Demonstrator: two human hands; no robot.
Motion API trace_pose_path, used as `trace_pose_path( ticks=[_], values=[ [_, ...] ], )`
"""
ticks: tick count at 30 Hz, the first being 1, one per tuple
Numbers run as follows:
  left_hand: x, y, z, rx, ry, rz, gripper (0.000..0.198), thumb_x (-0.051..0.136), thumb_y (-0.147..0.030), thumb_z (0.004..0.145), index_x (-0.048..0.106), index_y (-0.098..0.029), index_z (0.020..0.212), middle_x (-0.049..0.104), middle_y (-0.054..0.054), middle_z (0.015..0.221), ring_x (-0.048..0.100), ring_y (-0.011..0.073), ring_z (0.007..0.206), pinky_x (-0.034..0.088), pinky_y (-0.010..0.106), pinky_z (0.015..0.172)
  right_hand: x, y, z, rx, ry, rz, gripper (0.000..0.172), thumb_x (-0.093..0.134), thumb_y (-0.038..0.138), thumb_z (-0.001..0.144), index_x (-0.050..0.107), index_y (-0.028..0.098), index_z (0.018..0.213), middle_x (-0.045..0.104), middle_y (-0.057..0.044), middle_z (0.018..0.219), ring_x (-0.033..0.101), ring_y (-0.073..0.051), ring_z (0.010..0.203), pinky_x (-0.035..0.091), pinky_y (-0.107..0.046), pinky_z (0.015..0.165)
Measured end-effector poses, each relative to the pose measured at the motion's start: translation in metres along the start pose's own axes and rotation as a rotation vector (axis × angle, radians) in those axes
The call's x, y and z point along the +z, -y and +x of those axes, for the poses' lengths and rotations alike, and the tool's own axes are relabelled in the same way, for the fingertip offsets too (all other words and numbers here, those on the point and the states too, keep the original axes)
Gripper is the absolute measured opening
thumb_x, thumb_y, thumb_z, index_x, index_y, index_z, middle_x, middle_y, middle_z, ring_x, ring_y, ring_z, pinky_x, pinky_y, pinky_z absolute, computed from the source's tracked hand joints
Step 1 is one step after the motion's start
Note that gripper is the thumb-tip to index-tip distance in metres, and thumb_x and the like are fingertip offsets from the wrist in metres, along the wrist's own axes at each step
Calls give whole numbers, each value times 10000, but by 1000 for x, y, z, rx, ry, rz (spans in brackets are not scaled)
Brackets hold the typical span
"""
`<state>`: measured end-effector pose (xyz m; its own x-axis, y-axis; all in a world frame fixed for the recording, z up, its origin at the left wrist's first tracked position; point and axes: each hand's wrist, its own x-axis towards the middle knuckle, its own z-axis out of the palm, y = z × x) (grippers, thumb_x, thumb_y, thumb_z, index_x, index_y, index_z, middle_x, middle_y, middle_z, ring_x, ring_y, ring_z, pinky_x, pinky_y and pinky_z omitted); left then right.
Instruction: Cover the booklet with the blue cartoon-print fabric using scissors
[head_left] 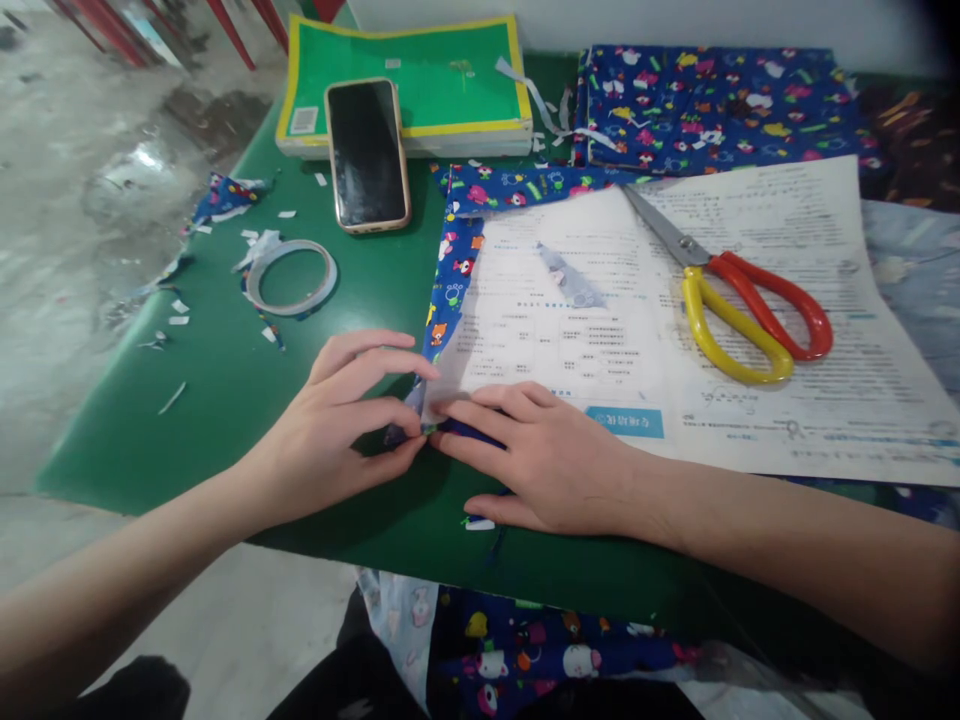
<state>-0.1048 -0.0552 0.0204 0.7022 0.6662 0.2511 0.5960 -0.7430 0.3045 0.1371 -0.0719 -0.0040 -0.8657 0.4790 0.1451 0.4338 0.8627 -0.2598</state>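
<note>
A printed paper sheet (675, 330) lies on blue cartoon-patterned fabric (456, 262) on a green table (225, 380). My left hand (341, 420) pinches the fabric's folded edge at the sheet's near left corner, fingertips together. My right hand (540, 455) lies flat, fingers pressing the paper's corner and the fabric edge beneath it. The two hands almost touch at the corner. Red and yellow handled scissors (742, 305) rest closed on the paper to the right.
A tape roll (291, 277) and a phone (367, 152) lie on the left; the phone leans on a green book (450, 75). Folded patterned fabric (712, 105) sits at the back right. Paper scraps dot the left edge. More fabric hangs below the table's front.
</note>
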Motion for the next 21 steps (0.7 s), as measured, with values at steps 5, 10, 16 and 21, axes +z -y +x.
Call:
trace_pose_path(
  ticks=[5, 10, 16, 21],
  values=[
    [0, -1, -4, -27, -24, 64, 128, 655, -159, 815, 625, -223, 707, 584, 30, 1198, 438, 281, 1250, 391, 500, 1025, -1, 0, 0, 0, 13, -7, 548, 335, 512, 945, 439, 183, 1371, 432, -58, 1455, 370, -252, 1257, 305, -389, 1003],
    [-6, -2, -8, -82, -61, 88, 95, 663, -175, 831, 604, -214, 766, 558, 42, 1227, 445, 285, 1236, 383, 497, 1023, -1, 1, 0, 6, 27, -29, 558, 317, 513, 950, 418, 182, 1388, 393, -50, 1484, 367, -247, 1247, 302, -383, 994],
    [-13, -2, -17, -264, 13, 84, 286, 639, -281, 870, 537, -159, 1108, 603, 80, 1086, 535, 238, 1031, 441, 416, 906, -1, 1, -1, -16, 12, -52, 574, 331, 511, 948, 418, 162, 1395, 404, -51, 1480, 389, -239, 1189, 331, -387, 946],
    [-4, -3, -22, -273, 146, 80, 187, 590, -381, 883, 551, -209, 821, 629, 2, 803, 527, 198, 801, 381, 380, 752, 0, 1, -2, -39, 20, -50, 576, 287, 483, 966, 405, 137, 1411, 431, -13, 1472, 381, -248, 1173, 336, -397, 937]
  ],
)
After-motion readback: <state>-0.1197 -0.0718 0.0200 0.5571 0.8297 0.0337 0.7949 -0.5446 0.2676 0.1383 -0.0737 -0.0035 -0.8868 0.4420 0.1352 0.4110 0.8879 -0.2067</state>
